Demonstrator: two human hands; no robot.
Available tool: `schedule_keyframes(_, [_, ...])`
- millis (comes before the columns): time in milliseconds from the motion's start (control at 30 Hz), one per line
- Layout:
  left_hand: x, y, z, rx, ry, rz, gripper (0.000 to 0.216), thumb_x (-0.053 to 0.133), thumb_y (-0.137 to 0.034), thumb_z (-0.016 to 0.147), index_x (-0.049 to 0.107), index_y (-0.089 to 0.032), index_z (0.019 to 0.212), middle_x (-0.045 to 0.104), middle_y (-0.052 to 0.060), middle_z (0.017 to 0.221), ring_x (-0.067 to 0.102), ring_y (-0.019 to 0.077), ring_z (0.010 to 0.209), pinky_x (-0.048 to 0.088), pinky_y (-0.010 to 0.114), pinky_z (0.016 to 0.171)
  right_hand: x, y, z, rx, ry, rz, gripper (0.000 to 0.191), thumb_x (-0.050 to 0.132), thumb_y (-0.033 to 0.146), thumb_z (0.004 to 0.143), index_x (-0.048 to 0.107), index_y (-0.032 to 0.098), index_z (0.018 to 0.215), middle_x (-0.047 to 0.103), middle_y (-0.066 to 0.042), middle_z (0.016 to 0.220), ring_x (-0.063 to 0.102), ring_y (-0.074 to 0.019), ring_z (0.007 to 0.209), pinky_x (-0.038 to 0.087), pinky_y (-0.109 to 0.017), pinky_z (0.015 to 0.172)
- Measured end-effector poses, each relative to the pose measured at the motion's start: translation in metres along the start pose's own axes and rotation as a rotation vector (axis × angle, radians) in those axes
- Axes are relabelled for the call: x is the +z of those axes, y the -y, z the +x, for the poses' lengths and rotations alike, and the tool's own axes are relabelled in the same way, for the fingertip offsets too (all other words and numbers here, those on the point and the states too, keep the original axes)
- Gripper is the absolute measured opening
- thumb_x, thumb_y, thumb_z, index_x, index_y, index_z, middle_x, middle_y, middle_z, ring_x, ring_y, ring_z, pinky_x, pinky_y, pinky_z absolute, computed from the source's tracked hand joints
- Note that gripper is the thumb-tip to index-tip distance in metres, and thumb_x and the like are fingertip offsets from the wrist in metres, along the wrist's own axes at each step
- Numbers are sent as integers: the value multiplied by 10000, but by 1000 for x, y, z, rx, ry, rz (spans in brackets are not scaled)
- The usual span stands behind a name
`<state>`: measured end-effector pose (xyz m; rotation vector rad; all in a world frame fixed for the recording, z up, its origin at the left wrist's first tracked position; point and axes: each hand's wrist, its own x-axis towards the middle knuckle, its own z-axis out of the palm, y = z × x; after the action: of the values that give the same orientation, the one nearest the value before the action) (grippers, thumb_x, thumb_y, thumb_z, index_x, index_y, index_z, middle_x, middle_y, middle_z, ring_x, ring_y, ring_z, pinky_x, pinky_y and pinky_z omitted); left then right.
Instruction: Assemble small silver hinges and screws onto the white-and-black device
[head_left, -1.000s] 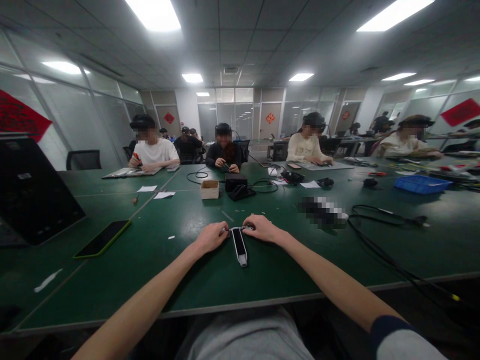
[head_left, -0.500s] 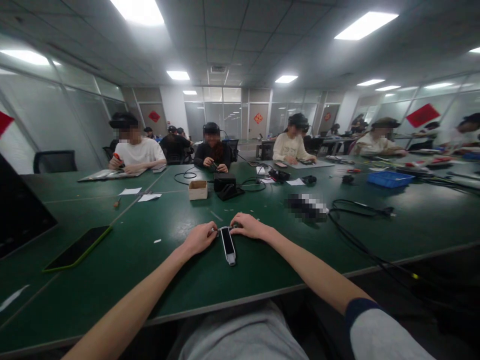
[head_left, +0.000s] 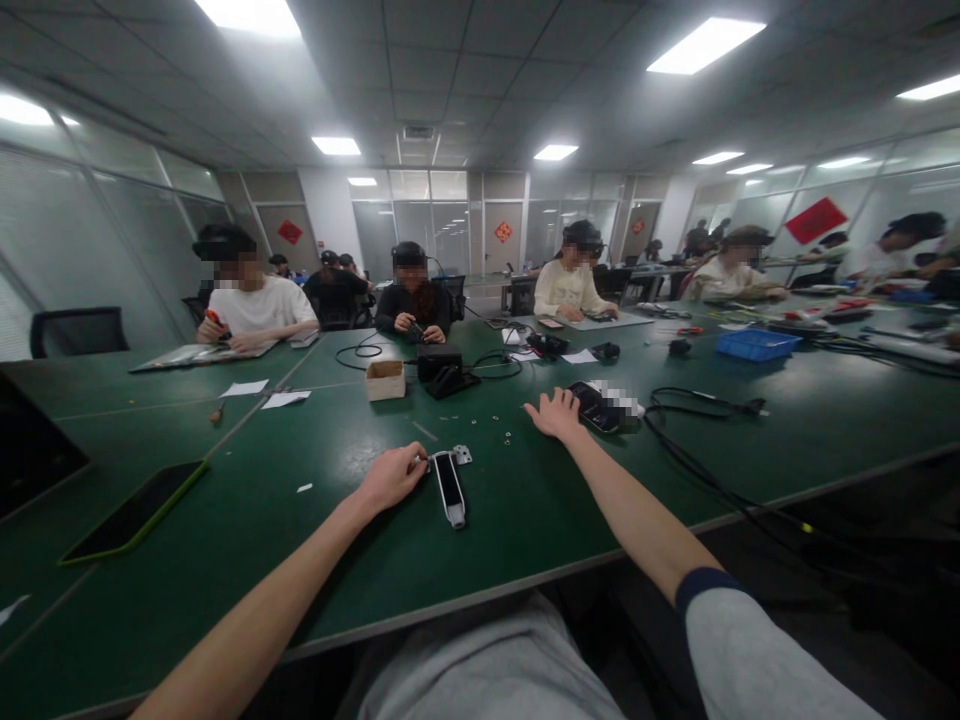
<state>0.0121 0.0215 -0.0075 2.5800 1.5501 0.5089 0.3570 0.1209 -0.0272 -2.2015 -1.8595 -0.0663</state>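
On the green table before me lies a narrow white-framed part (head_left: 450, 490) with a black centre and a small metal plate with holes (head_left: 463, 455) at its far right corner. The fingers of my left hand (head_left: 394, 476) are closed at its far left corner, pinching the edge there. My right hand (head_left: 555, 412) is farther forward and to the right, fingers spread. Its fingertips reach the left edge of a dark, partly blurred object (head_left: 600, 408); I cannot tell whether they touch it. Several tiny metal pieces (head_left: 508, 437) lie between my hands.
A green-edged phone (head_left: 135, 510) lies on the left. Ahead are a small cardboard box (head_left: 385, 381), a black stand (head_left: 446, 372) and black cables (head_left: 701, 400). A blue tray (head_left: 757, 345) sits at the right. Several people work across the table (head_left: 337, 590).
My right hand has let go of the right side of the white-framed part and moved right and forward to the dark object. My left hand stays at the part; the view has shifted slightly.
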Motion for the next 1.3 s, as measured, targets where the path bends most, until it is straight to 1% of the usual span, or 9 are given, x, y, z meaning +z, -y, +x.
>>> schedule_keyframes(100, [1, 1, 0, 3, -4, -1, 195, 440, -315, 890, 584, -203, 957, 657, 17, 728, 612, 185, 681, 380, 254, 593, 3, -8, 5, 62, 2, 4, 697, 236, 611, 892, 441, 92, 1311, 208, -227, 1443, 161, -393, 1316, 108, -524, 1030])
schedule_keyframes(167, [1, 1, 0, 3, -3, 3, 194, 443, -312, 889, 585, -203, 961, 659, 16, 723, 614, 185, 675, 379, 253, 589, 4, -9, 7, 77, 19, 17, 706, 233, 616, 889, 437, 92, 1316, 211, -228, 1443, 172, -395, 1314, 118, -526, 1031])
schedule_keyframes(233, [1, 1, 0, 5, -2, 6, 191, 444, -308, 890, 585, -202, 963, 662, 17, 722, 617, 186, 675, 379, 252, 584, 5, -9, 8, 72, 21, 21, 705, 244, 613, 888, 448, 85, 1308, 224, -232, 1436, 183, -397, 1309, 114, -533, 1033])
schedule_keyframes(400, [-1, -1, 0, 3, 4, 13, 179, 448, -295, 892, 584, -204, 964, 664, 21, 739, 620, 185, 682, 388, 249, 593, 3, -2, 6, 34, -64, -14, 667, 241, 581, 904, 469, 90, 1293, 241, -227, 1432, 166, -385, 1323, 47, -534, 1052])
schedule_keyframes(567, [-2, -2, -1, -8, -3, 28, 164, 460, -282, 884, 585, -203, 956, 665, 28, 746, 620, 189, 682, 387, 251, 590, 3, 5, 4, 37, -10, -34, 681, 266, 594, 893, 433, 99, 1329, 202, -226, 1458, 129, -396, 1340, 30, -556, 1049])
schedule_keyframes(667, [-2, -2, -1, -8, 1, 9, 169, 456, -291, 889, 583, -202, 956, 668, 31, 761, 623, 190, 686, 388, 251, 582, 3, 4, 4, 67, 10, -34, 674, 295, 581, 888, 436, 87, 1325, 204, -241, 1452, 135, -413, 1331, 42, -581, 1035])
schedule_keyframes(767, [-2, -2, -1, -14, 11, -7, 181, 455, -307, 892, 585, -202, 963, 671, 30, 771, 626, 189, 702, 398, 255, 599, 3, 1, 6, 117, 14, -39, 675, 304, 572, 887, 434, 75, 1324, 195, -253, 1451, 127, -424, 1328, 24, -606, 1022])
schedule_keyframes(1000, [-2, -1, 0, -32, 30, -17, 198, 449, -319, 892, 586, -204, 976, 670, 25, 773, 623, 189, 724, 414, 265, 635, -2, -9, 7, 228, -59, -33, 683, 341, 564, 873, 438, 58, 1320, 192, -266, 1445, 126, -442, 1316, -2, -646, 1003])
schedule_keyframes(1300, [-2, -2, 0, -14, 24, -22, 183, 452, -311, 894, 582, -205, 965, 675, 26, 788, 626, 184, 712, 407, 259, 625, -3, -15, 8, 263, -36, -17, 729, 317, 596, 865, 393, 64, 1357, 162, -268, 1460, 112, -449, 1318, -39, -679, 983])
